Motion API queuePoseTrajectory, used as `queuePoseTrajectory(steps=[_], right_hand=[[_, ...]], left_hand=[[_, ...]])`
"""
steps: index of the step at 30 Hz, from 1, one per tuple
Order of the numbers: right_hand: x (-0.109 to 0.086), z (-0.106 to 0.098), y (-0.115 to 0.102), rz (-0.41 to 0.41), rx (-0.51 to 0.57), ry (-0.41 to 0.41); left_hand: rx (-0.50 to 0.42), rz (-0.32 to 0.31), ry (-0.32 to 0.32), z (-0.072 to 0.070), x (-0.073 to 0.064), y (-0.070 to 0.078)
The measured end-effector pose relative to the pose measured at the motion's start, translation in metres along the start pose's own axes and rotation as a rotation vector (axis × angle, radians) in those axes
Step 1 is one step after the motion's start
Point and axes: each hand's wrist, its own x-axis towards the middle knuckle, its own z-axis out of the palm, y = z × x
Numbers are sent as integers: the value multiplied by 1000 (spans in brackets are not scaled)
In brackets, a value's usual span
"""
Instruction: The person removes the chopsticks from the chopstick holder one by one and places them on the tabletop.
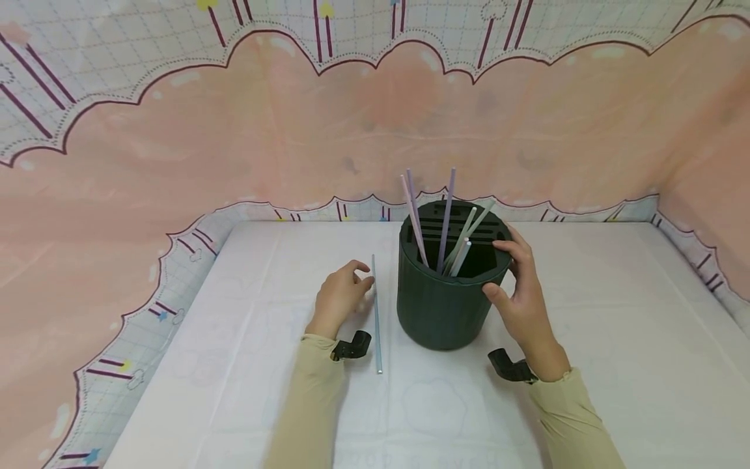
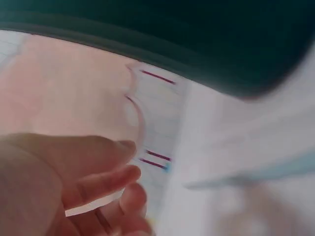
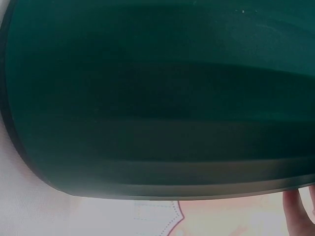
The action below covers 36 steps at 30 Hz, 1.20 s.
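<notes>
A dark green round holder [image 1: 439, 312] stands upright on the white table, with slots across its back half and an open front compartment. Several thin straw-like sticks in pink, purple [image 1: 446, 218] and pale green lean in that compartment. With thumb on the outer wall and fingers at the rim, my right hand [image 1: 521, 303] grips the holder's right side. One light-blue thin stick [image 1: 377, 319] lies on the table left of the holder. Just beside its far half is my left hand [image 1: 342, 293], fingers loosely bent. The left wrist view shows this hand [image 2: 93, 182] holding nothing.
The white tabletop [image 1: 246, 391] extends around the holder on both sides. Patterned peach-and-white cloth [image 1: 351, 124] hangs behind the table and along its sides. A black wrist camera [image 1: 351, 345] sits on each wrist.
</notes>
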Motion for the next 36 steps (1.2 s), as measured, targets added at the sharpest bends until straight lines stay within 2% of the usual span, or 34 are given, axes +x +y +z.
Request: queuePoseTrajectory(steps=[9,15,19,22,25,29,36], right_hand=[[4,4,1,-30,19,3],[4,5,0,-29,18,1],[3,4,-1,-26,9,8],[2,3,-1,-22,6,10],[1,3,-1,-22,6,9],[1,3,-1,-20,1,6],[1,1,1,-13,-21,-4]], left_hand=[[-122,176,60,-30,-16,29],[-214,345,155,-45,-31,52],[-268,412,210,-52,-39,65],[-287,433,214,-57,-46,74],[-269,444,189,-60,-52,81],[-228,423,151,-62,-56,87],[-183,377,172,-44,-52,94]])
